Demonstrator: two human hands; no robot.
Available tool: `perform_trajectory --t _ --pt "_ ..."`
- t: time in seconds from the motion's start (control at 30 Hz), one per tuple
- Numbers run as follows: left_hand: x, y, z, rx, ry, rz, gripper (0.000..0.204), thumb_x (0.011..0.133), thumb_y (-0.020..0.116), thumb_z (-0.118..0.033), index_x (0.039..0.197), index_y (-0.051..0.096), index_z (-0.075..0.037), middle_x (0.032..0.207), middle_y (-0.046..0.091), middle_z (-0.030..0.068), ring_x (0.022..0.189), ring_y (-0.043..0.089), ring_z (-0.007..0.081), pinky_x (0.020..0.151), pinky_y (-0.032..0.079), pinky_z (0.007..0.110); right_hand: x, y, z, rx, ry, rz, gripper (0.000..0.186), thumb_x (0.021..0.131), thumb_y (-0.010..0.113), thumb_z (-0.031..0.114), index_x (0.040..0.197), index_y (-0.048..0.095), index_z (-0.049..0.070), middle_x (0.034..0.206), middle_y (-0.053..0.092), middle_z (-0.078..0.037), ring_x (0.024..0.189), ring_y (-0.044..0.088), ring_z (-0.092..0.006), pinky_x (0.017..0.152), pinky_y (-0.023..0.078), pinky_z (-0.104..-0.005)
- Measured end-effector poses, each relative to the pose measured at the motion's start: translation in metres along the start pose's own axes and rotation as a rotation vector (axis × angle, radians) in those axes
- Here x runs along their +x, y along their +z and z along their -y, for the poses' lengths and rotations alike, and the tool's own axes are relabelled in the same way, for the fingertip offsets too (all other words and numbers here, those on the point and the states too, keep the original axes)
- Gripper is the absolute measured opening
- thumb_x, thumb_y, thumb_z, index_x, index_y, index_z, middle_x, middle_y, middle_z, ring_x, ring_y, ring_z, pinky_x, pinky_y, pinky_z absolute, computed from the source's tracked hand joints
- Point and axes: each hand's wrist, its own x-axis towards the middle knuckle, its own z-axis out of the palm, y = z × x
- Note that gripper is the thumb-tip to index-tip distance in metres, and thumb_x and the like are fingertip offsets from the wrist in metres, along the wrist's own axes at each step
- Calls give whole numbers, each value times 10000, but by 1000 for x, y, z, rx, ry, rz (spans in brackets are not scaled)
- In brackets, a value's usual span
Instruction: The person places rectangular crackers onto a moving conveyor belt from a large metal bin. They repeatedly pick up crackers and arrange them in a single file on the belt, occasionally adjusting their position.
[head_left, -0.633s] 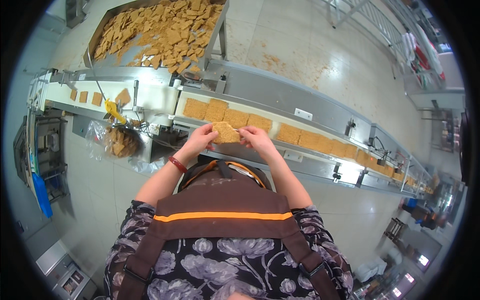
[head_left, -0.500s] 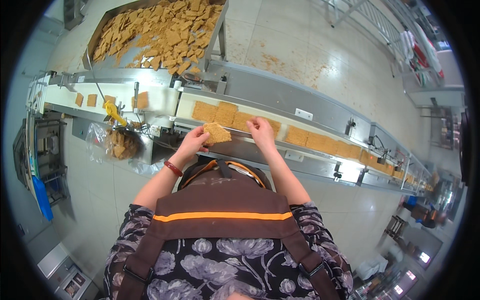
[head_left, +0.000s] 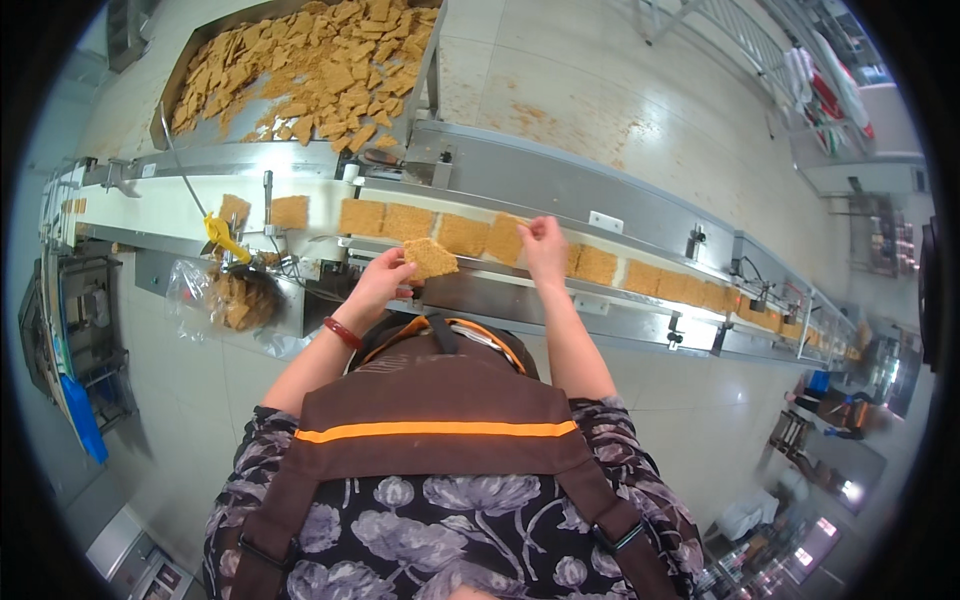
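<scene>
My left hand (head_left: pixel 382 281) is closed on a golden-brown crispy square (head_left: pixel 429 259), thumb on top, in front of the conveyor's near rail. One edge of this piece looks uneven. Over the white conveyor belt (head_left: pixel 325 192), my right hand (head_left: pixel 547 252) pinches the right edge of another crispy square (head_left: pixel 503 238) between thumb and fingertips. That piece sits in the row, beside a flat neighbouring square (head_left: pixel 463 236). More squares, such as one to the left (head_left: pixel 362 217), lie along the belt, some touching and some spaced apart.
Beyond the belt stands a metal tray (head_left: pixel 163 128) heaped with broken pieces. A clear plastic bag (head_left: pixel 190 290) of scraps hangs on the near side at left, below a yellow-wrapped rod (head_left: pixel 222 236). Metal rails (head_left: pixel 640 222) border the belt. Crumbs lie on the far floor.
The squares on the belt have shifted leftward or rightward relative to my hands, with new spacing. My right hand has moved slightly right and away, onto a square's edge. My left hand still holds its piece.
</scene>
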Motion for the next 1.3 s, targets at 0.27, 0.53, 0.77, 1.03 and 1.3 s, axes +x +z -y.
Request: perform_trajectory --t 0.27,0.53,0.77,1.03,1.3 --pt "4 -17 11 -28 -26 -62 302 968 549 -187 1254 517 -97 1098 625 36 940 623 140 730 478 289 -40 -73 -75 335 308 -68 218 874 660 157 1017 617 -3 889 661 -103 735 660 -189 584 512 -318" --pt "15 -50 -3 8 150 -321 499 954 519 -117 1429 374 -73 1105 620 70 886 629 140 607 498 243 -45 -104 -87 -443 111 -219 216 858 638 268 929 687 69 949 626 -127 947 608 -318 789 495 -436" --pt "43 -118 -21 315 296 -575 544 941 500 -79 1460 364 -165 991 654 85 795 646 143 582 503 258 -35 -107 -81 -240 95 -150 198 870 657 222 932 678 36 908 631 -136 812 633 -277 741 499 -385" --pt "79 -98 3 739 487 -622 493 891 508 -95 1380 452 -69 961 657 268 895 637 422 788 512 463 -21 -75 -52 -131 -45 -35 186 879 655 190 930 673 12 843 638 -141 768 623 -266 709 494 -371" --pt "41 -52 -7 830 637 -609 547 849 606 -107 1331 429 82 1271 518 287 1189 481 435 1034 390 449 -15 -50 -38 -109 -133 35 168 869 655 180 892 661 13 801 631 -137 738 614 -273 687 489 -376"
